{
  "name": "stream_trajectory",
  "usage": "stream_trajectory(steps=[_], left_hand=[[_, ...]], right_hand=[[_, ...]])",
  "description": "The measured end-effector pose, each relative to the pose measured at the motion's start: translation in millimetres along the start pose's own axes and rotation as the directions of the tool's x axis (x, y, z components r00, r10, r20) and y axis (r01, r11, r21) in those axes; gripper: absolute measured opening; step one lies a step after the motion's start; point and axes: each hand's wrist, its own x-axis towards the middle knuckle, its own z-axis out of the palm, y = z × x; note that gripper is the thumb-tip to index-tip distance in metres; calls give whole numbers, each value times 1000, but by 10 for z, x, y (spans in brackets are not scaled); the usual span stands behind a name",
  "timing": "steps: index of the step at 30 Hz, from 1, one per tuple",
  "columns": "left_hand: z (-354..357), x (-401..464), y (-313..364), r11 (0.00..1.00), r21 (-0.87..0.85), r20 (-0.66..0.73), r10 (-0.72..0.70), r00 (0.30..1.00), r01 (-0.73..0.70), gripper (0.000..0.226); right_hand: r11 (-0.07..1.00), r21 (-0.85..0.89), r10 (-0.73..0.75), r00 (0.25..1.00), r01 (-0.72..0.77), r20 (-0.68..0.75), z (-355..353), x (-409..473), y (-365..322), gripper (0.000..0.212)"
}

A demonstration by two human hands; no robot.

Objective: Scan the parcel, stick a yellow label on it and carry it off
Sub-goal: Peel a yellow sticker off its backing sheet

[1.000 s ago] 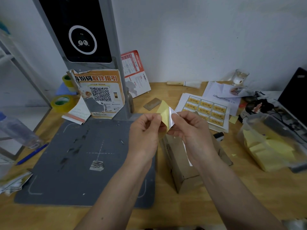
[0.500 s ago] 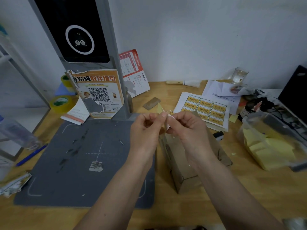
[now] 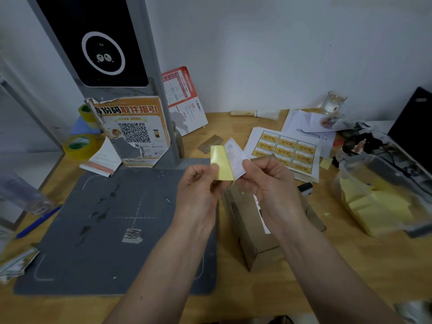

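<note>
A brown cardboard parcel [image 3: 252, 232] lies on the wooden table just right of the grey scanner mat [image 3: 112, 230], below my hands. My left hand [image 3: 198, 192] pinches a plain yellow backing sheet [image 3: 221, 163]. My right hand [image 3: 268, 183] pinches a white label [image 3: 236, 160] that is partly peeled away from that backing; both are held above the parcel's far end. A sheet of yellow printed labels [image 3: 286, 150] lies on the table behind my right hand.
The scanner post [image 3: 102, 54] with a QR poster stands at the mat's far edge. Yellow tape rolls [image 3: 79, 143] sit at the left, a blue pen [image 3: 38, 220] near the mat. A clear bin of yellow papers [image 3: 378, 202] and cables fill the right side.
My hands closed together over the label and backing, then spread again; the yellow backing and white label now stand apart, fanned open above the parcel.
</note>
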Motion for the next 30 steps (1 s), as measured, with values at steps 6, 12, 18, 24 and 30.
stream_trajectory(steps=[6,12,18,24,30], left_hand=[[52,37,-1,998,-56,-35,-25,999,23,19],[176,63,-81,990,140,-98,33,995,-19,20],[387,86,-260,981,194,-139,16,990,11,16],[694,113,-503,976,215,-212,13,977,34,17],[1111,119,-819,969,237,-261,-6,965,70,13]], right_hand=[[998,52,42,998,-40,-46,-58,0,-30,16],[994,110,43,990,-28,-132,-277,38,-142,22],[988,144,68,986,-47,-149,-596,143,-271,23],[988,154,56,977,-24,-208,-992,305,-374,14],[983,186,55,967,-8,-250,-1480,531,-516,24]])
